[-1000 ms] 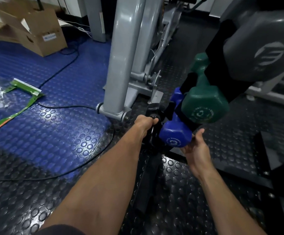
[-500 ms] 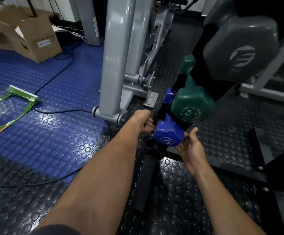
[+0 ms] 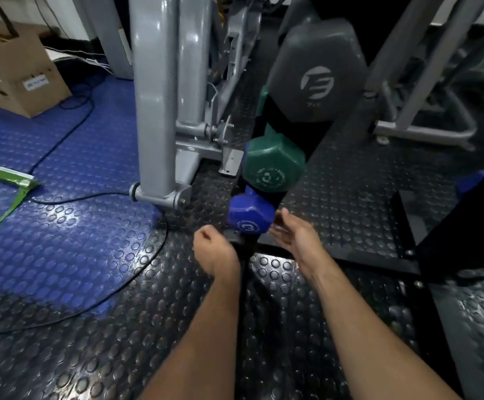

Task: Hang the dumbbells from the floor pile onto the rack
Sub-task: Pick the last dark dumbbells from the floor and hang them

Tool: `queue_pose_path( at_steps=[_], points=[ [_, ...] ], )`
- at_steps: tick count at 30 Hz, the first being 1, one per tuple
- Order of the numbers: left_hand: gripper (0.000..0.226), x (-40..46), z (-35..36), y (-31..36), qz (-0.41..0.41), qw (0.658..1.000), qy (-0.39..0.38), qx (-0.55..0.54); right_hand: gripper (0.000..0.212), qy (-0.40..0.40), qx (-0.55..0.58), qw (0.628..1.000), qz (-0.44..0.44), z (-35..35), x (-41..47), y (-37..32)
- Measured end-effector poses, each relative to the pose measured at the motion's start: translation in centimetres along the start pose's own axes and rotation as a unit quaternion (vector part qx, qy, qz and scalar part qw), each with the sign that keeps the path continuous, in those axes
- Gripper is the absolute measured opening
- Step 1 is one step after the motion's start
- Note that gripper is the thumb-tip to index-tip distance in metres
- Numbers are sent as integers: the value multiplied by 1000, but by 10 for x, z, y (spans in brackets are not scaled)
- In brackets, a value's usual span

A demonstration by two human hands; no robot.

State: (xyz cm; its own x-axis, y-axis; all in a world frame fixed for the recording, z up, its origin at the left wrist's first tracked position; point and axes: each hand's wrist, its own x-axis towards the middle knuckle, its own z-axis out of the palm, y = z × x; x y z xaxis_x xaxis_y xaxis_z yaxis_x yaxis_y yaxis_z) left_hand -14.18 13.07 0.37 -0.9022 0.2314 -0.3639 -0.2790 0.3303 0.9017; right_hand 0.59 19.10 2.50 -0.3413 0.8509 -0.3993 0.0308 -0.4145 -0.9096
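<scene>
A black upright rack (image 3: 295,140) holds three dumbbells stacked by size: a grey one (image 3: 316,73) on top, a green one (image 3: 272,166) in the middle, and a blue one marked 3 (image 3: 249,217) lowest. My left hand (image 3: 215,249) is loosely curled just left of the blue dumbbell, beside the rack's black foot, with nothing in it. My right hand (image 3: 295,238) hovers open, palm facing left, close to the blue dumbbell's right side without gripping it. The far ends of the dumbbells are hidden behind the rack.
A grey exercise machine frame (image 3: 160,111) stands just left of the rack. A black cable (image 3: 96,194) snakes over the studded blue and black floor. A cardboard box (image 3: 18,76) sits far left, green packaging (image 3: 7,180) near it. Another machine's legs (image 3: 419,131) are at right.
My left hand has come off the blue dumbbell's end and drawn back toward me. My right hand has opened away from its right side. The blue dumbbell stays on the rack.
</scene>
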Motion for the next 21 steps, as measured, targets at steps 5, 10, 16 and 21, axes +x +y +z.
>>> queue_pose_path(
  at_steps=[5,10,16,21],
  points=[
    [47,-56,13,-28,-46,997,11,-60,31,27,-86,996,29,-20,-11,14],
    [48,-86,25,-50,-67,997,-26,-42,28,26,-165,984,63,-50,-32,25],
    [45,-93,44,-92,-111,938,-279,170,23,48,-252,959,121,-90,-53,39],
    [28,-146,42,-111,-112,770,-520,353,27,78,-308,934,161,-137,-87,64]
  ],
)
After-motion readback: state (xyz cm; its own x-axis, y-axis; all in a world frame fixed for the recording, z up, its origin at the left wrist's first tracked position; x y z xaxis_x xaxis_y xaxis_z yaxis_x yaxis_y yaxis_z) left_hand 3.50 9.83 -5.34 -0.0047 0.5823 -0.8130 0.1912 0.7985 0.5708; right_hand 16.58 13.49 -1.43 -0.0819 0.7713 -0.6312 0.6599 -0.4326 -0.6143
